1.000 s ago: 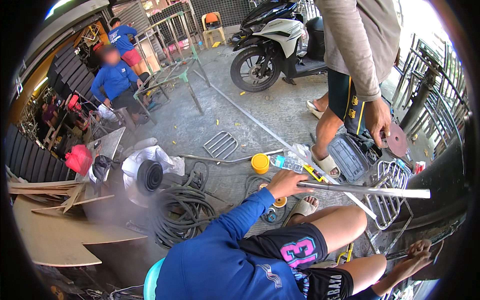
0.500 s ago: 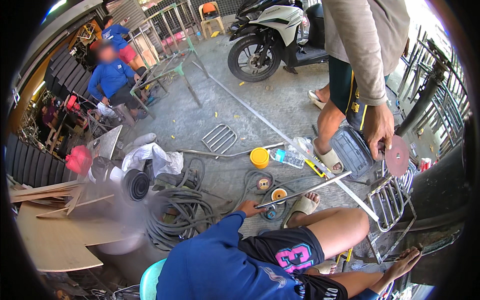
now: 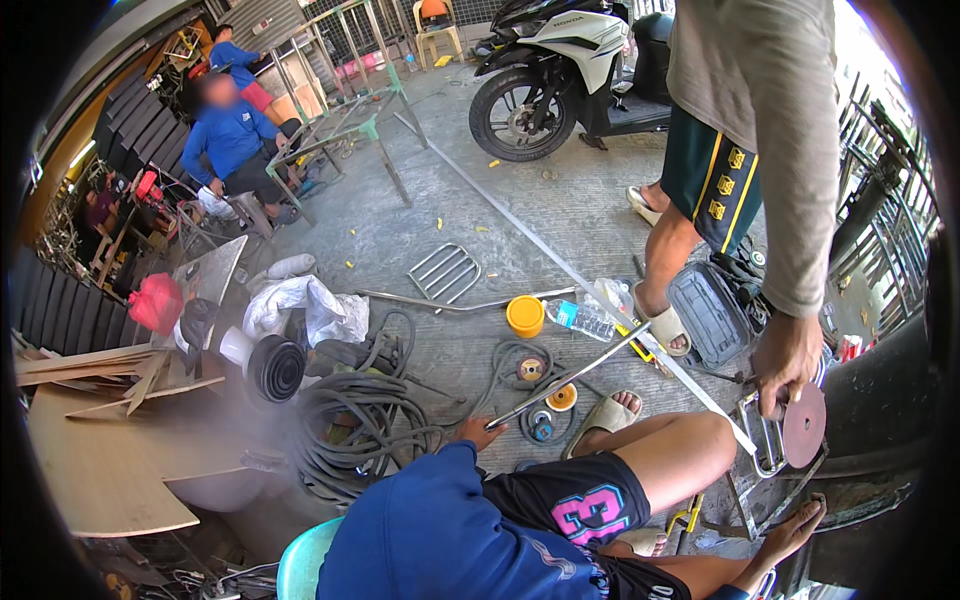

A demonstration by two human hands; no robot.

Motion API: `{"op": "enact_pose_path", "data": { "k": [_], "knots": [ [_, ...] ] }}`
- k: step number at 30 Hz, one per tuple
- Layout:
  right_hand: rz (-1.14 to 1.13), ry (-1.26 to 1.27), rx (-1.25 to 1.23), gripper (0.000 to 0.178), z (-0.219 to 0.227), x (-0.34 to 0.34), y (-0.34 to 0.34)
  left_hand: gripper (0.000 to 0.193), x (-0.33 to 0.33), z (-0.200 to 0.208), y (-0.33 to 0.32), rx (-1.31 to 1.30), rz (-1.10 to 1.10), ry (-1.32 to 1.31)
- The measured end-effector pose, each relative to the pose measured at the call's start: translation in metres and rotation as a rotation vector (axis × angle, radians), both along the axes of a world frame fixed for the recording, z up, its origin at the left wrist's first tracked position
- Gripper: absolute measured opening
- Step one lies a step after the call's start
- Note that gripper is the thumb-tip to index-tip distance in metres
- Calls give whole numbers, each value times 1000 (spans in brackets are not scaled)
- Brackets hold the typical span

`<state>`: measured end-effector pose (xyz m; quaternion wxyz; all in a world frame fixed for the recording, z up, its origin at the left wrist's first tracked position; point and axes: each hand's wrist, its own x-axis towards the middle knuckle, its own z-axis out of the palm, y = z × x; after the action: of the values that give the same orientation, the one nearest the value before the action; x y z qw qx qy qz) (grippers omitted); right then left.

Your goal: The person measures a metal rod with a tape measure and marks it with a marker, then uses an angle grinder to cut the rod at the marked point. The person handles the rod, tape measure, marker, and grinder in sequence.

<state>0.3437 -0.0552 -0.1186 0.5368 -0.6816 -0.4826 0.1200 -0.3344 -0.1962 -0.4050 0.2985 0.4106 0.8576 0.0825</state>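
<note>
My left hand point(image 3: 478, 432) grips the near end of a slim metal tube point(image 3: 570, 376), which slants up and away to the right over the floor. Out past my bent legs at lower right, my right hand point(image 3: 797, 530) has its fingers stretched and holds nothing. It is close to a thin metal frame point(image 3: 742, 508). Beyond my left hand lie a round abrasive disc point(image 3: 530, 368), a small orange-yellow round piece point(image 3: 562, 397) and coiled cable point(image 3: 370, 440). At right a standing person's hand point(image 3: 787, 360) holds a reddish-brown cutting disc point(image 3: 803, 426) beside a barred metal rack point(image 3: 760, 440).
A yellow tub point(image 3: 525, 316), a water bottle point(image 3: 583, 320) and a long flat metal bar point(image 3: 520, 228) lie ahead. A grey case point(image 3: 708, 305) is near the standing person's feet. Wood sheets point(image 3: 100, 460) fill the left. A motorbike point(image 3: 560, 70) and seated person point(image 3: 225, 145) are farther off.
My left hand has drawn the tube back to the left, and it now slants more steeply. The standing person's hand has lowered with the cutting disc. My right hand stays much the same.
</note>
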Motion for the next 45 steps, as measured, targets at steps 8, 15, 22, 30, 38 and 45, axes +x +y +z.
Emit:
{"op": "enact_pose_path", "data": {
  "k": [8, 15, 22, 30, 38, 45],
  "knots": [
    [-59, -175, -8, 47, -9, 34, 1, 76, -17, 8, -45, -82, 48, 43],
    [-78, -225, 115, 42, -4, 42, -3, 75, -40, 13, -49, -68, -123, 111],
    [-78, -318, 140, 39, 44, -24, -20, 78, -2, 11, -25, -135, -446, 31],
    [-1, 48, 23, 35, 24, -9, -33, 82, -11, -68, 0, -194, -269, 61],
    [111, -206, 22, 22, 17, -42, -27, 63, 19, -71, 85, -351, -490, 121],
    [497, -616, -117, 41, -15, -78, -26, 28, 146, 184, 237, 975, -286, -471]
  ]
}}
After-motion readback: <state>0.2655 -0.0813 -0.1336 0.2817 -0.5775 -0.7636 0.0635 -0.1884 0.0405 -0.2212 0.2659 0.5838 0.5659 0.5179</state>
